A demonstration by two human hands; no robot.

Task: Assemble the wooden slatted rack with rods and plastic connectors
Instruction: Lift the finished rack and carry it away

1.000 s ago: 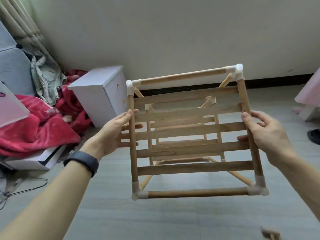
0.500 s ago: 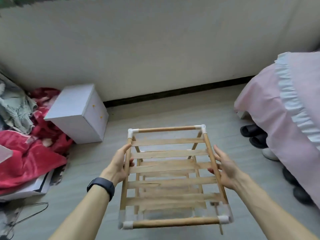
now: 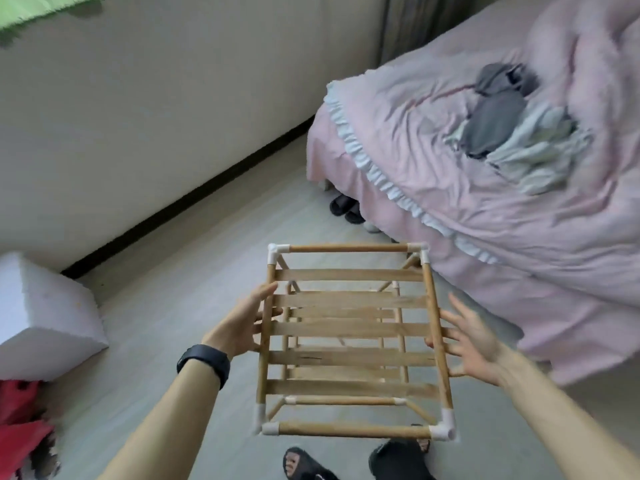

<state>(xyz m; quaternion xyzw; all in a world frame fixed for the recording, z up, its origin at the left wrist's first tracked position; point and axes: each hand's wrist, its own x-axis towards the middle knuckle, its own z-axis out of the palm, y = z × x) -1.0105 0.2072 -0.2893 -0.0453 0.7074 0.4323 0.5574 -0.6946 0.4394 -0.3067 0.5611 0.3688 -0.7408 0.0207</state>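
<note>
Head view: the whole frame is smeared by motion, worst at the right hand (image 3: 474, 341), whose spread fingers blur at the tips. The lower tier of the wooden slatted rack (image 3: 349, 337) shows only in strips through the upper slats, and I cannot tell whether its legs touch the floor (image 3: 166, 306).

The left hand (image 3: 246, 323), with a black wristband (image 3: 204, 363) on the wrist, lies flat against the left side rod (image 3: 265, 337), its fingers straight and wrapped round nothing. The right hand is likewise open, with its palm and splayed fingers pressed to the right side rod. White plastic connectors (image 3: 277, 251) cap the corners.

The floor is pale grey. A cream wall (image 3: 156, 116) meets it at a black baseboard (image 3: 173, 209).

To the right, just beside the rack's far corner, is a bed (image 3: 519, 254) with a pink, white-frilled cover. Grey and pale clothes (image 3: 502, 129) are heaped on it. Dark slippers (image 3: 346, 206) sit half under its edge. A white block (image 3: 45, 317) and red cloth (image 3: 20, 410) are cut off at the left edge. Black sandals (image 3: 298, 464) are cut off at the bottom edge, one partly behind the rack's near rod.
</note>
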